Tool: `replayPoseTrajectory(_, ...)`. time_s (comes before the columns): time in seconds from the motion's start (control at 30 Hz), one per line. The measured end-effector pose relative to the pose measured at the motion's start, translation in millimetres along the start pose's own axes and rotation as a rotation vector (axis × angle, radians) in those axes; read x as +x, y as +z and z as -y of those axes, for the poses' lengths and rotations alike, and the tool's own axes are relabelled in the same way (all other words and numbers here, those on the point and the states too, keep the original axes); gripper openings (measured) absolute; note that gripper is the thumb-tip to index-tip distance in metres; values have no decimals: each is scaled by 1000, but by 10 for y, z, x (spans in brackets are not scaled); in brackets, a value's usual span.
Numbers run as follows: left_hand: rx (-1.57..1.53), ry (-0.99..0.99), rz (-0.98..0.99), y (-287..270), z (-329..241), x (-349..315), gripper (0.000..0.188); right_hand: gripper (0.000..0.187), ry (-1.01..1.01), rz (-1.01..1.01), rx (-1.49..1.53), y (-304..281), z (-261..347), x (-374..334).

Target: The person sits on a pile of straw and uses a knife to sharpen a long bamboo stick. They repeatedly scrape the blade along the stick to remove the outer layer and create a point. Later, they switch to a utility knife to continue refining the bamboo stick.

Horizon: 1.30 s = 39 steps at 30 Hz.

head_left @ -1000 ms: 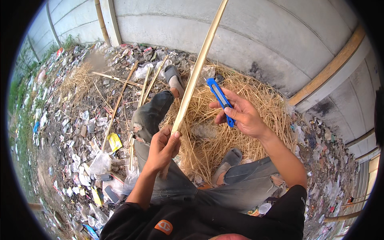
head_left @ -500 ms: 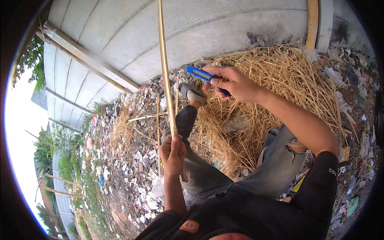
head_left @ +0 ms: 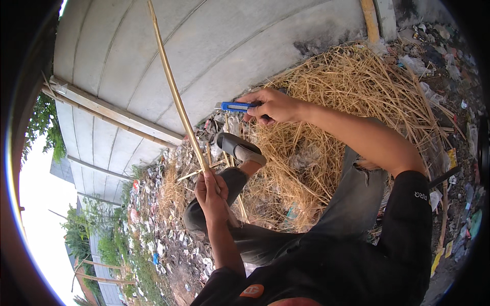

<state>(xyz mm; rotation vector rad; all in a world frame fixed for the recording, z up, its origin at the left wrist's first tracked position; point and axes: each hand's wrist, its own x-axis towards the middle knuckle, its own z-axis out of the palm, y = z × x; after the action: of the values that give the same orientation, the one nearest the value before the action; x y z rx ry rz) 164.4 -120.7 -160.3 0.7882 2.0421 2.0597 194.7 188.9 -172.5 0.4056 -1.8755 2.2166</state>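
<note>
My left hand is closed around the lower part of a long, thin bamboo strip. The strip rises from my fist and leans to the left, its far end in front of the wall. A short lower end sticks out below the hand, by my knee. In my right hand is a blue utility knife, held nearly level with its blade end pointing left. The blade end is apart from the strip, to the right of it. Some of my right fingers are hidden behind the knife's handle.
A heap of dry straw-like shavings spreads in front of my legs. Litter covers the ground at the left. A grey concrete panel wall with a bamboo post stands behind. My sandalled foot is below the knife.
The bamboo strip leans further left than before. My right hand and the knife have moved left, and the knife has turned from slanting to nearly level. The whole view has shifted somewhat.
</note>
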Motion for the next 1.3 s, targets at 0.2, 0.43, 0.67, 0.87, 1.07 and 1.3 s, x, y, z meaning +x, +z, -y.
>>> replayPoseTrajectory(0.2,16,-78,57,227,246,276,31,49,73,-24,-30,61,-17,-25)
replayPoseTrajectory(0.43,-203,-201,137,29,405,894,30,58,97,-16,-12,-41,-28,4)
replayPoseTrajectory(0.67,-308,-344,145,-119,1110,1244,26,64,232,-10,76,-148,-221,150)
replayPoseTrajectory(0.87,-342,-569,111,-201,1164,1111,24,72,352,-10,85,-243,-361,260)
replayPoseTrajectory(1.07,-303,-718,60,-390,1204,1173,25,74,289,-203,179,-525,-467,398)
replayPoseTrajectory(1.3,-281,-726,84,-469,1161,916,24,51,425,-300,-249,-452,-599,84)
